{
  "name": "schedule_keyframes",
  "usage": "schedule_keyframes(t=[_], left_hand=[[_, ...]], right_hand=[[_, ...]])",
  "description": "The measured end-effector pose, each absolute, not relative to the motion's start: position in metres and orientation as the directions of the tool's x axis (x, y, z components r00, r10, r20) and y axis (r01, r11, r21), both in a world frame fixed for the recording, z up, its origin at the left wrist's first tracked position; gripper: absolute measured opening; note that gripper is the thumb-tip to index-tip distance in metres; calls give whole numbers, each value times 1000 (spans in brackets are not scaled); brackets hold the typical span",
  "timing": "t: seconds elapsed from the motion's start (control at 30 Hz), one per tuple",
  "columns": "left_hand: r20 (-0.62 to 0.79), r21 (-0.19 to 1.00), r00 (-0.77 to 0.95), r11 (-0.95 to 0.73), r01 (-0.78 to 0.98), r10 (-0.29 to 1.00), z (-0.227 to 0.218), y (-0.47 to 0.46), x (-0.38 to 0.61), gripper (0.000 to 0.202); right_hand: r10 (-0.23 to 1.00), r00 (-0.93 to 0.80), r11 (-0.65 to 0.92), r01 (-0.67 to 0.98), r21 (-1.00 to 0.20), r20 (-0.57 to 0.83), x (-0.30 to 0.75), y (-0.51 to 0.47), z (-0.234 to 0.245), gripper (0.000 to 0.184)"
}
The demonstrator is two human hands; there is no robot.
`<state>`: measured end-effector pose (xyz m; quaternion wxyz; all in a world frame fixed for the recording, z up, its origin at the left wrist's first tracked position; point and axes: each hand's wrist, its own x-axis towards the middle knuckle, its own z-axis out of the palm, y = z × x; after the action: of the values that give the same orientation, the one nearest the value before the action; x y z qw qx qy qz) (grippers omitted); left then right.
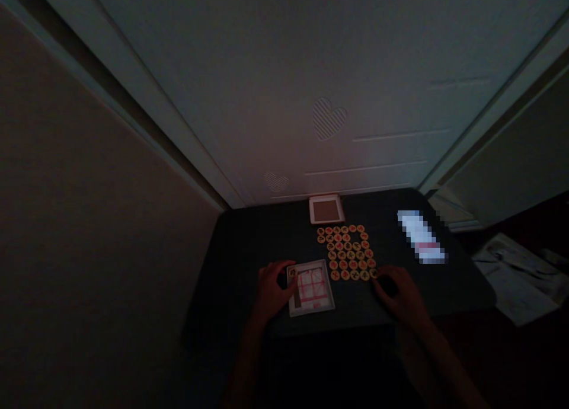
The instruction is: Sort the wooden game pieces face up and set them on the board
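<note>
Round wooden Chinese chess pieces (351,255) with red and black characters lie in close rows on the dark table. My left hand (274,284) is at the left side of a shallow white box (329,284). Its thumb and forefinger close around a Chinese chess piece (292,273) at the box's upper left corner. Inside the box lies a folded white sheet with red lines (312,286). My right hand (398,290) pinches the piece at the lower right corner of the rows (374,274), its thumb and forefinger curled in.
A white-rimmed box lid (326,210) lies against the white door panel (284,101) at the table's back. A pale, pixelated object (421,237) rests on the right of the table (249,231). Beyond the right edge, a light box with papers (520,278) sits lower down. The light is dim.
</note>
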<state>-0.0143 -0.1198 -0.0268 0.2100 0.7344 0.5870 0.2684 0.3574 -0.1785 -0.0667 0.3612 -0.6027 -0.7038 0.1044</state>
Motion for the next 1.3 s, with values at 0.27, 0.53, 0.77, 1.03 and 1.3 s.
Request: schedule_keyframes(t=[0.27, 0.53, 0.77, 1.03, 1.3], left_hand=[[124, 622, 146, -192, 759, 981, -26, -120, -14, 35], [131, 631, 148, -198, 751, 980, -27, -120, -14, 35], [140, 622, 158, -211, 754, 977, -27, -120, -15, 34], [145, 624, 177, -228, 747, 974, -26, -121, -16, 34], [146, 623, 172, -226, 749, 974, -25, -121, -14, 33]], right_hand=[[941, -25, 229, 780, -582, 337, 354, -177, -61, 19], [933, -18, 240, 775, -585, 359, 355, -176, -63, 20], [932, 10, 234, 748, -621, 363, 357, -178, -67, 24], [941, 62, 188, 721, -667, 332, 357, -181, -65, 26], [934, 69, 194, 724, -662, 350, 357, -179, -64, 26]])
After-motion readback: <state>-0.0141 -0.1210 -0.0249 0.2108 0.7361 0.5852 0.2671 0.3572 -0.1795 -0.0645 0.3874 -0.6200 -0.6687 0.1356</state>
